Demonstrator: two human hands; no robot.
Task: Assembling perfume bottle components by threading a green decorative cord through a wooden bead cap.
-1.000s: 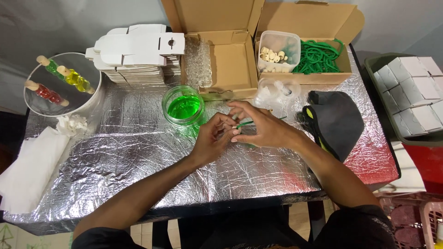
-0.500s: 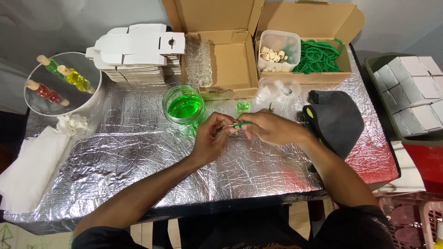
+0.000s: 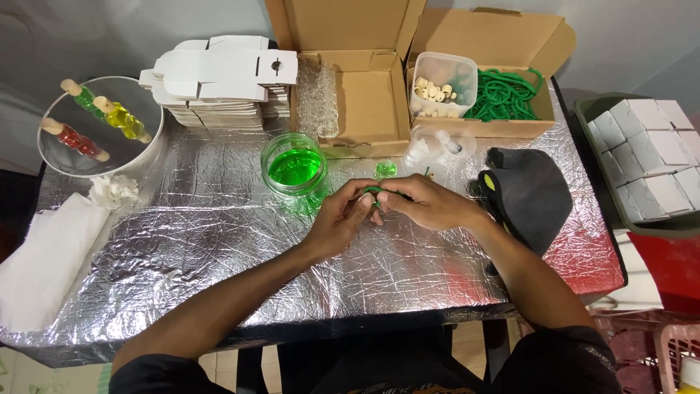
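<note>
Hands: the left hand and the right hand meet at the middle of the foil-covered table, fingertips pinched together on a small green piece held between them, just in front of the green jar.
Change: half a second ago the hands stood a little apart with the green piece showing between them; now they have closed in on it and all but hide it, which reads as fine fitting work under way rather than a pick-up or a put-down.
Grip: both hands grasp the green piece; how it sits in the fingers is mostly hidden.
Green jar: a clear round jar of bright green liquid stands just beyond the left hand, open at the top.
Plastic tub: a lidless tub in the right-hand cardboard box holds pale cork-like stoppers; a tangle of green cord lies beside it.
Middle box: an open cardboard box holds a row of small clear glass vials along its left side.
Round bowl: a bowl at far left holds corked tubes of green, yellow and red liquid.
Bin: a dark bin at right is packed with small white boxes.
</note>
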